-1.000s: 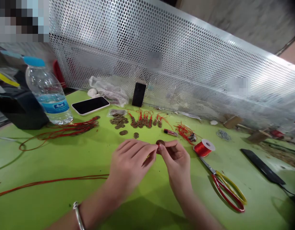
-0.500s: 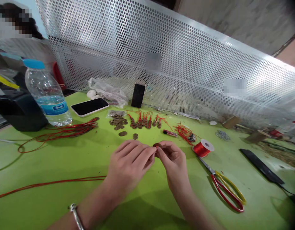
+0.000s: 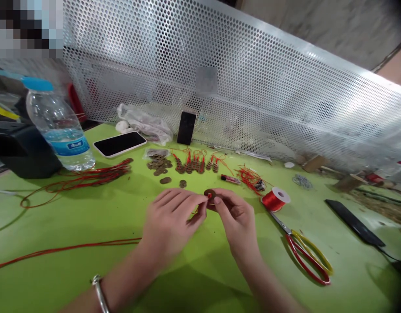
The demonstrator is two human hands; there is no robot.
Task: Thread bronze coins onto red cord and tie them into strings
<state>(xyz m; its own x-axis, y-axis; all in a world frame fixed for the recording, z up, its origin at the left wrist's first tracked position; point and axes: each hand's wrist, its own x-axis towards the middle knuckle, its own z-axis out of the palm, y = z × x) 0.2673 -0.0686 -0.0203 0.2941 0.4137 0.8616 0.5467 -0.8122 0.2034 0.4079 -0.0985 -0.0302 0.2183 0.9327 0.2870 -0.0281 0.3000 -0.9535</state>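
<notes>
Between my hands is a round brown coin (image 3: 209,194) with a bit of red cord (image 3: 209,197) at its middle. My right hand (image 3: 238,217) is closed on the coin, thumb on its near face. My left hand (image 3: 174,219) pinches the red cord against the coin with thumb and forefinger; most of its fingertips are hidden. Beyond the hands lie loose coins (image 3: 159,164) in a pile, a few single ones nearer, and several coin strings (image 3: 190,165) tied with red cord. Long red cords (image 3: 66,248) run along the table at the left of my left wrist.
Red-and-yellow-handled scissors (image 3: 308,256) and a spool of red thread (image 3: 275,200) lie at the right, near a black flat device (image 3: 353,221). A water bottle (image 3: 61,130) and a phone (image 3: 120,144) stand and lie at the left. A perforated metal panel (image 3: 200,56) borders the back.
The coin has turned so that more of its face and the red cord in it show. My left hand has shifted slightly left, and the view has tilted a little.
</notes>
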